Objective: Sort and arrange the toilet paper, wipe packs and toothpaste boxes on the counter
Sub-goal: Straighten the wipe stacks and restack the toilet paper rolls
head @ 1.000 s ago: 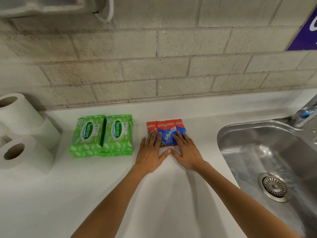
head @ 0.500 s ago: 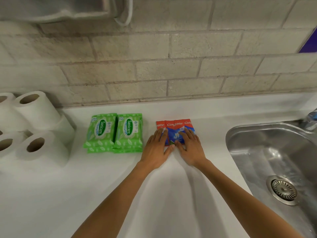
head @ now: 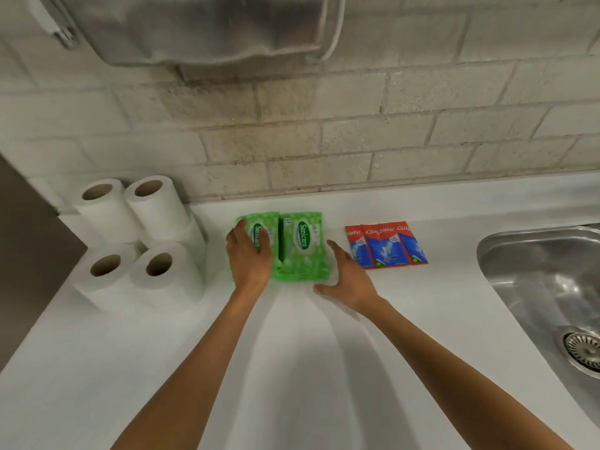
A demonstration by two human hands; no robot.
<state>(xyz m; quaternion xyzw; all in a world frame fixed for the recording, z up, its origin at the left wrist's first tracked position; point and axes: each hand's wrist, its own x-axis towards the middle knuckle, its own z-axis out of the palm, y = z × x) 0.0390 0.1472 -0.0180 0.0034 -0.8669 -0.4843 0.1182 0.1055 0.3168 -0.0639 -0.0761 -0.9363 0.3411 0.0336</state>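
Note:
Two stacks of green wipe packs (head: 302, 248) lie side by side near the wall on the white counter (head: 292, 368). My left hand (head: 248, 254) rests flat on the left stack, covering much of it. Just right of the right stack my right hand (head: 347, 280) is open, its fingers at the stack's right edge and the thumb below its front corner. Three red and blue toothpaste boxes (head: 386, 245) lie in a tight row to the right, with no hand on them. Several white toilet paper rolls (head: 139, 241) stand stacked at the left.
A steel sink (head: 545, 287) with a drain (head: 581, 349) fills the right side. On the brick wall above hangs a metal dispenser (head: 207, 27). A dark panel (head: 29, 261) borders the counter at the left.
Both hands have left the toothpaste boxes and moved left to the wipe packs. The camera has swung left and up, bringing more rolls and the dispenser into view.

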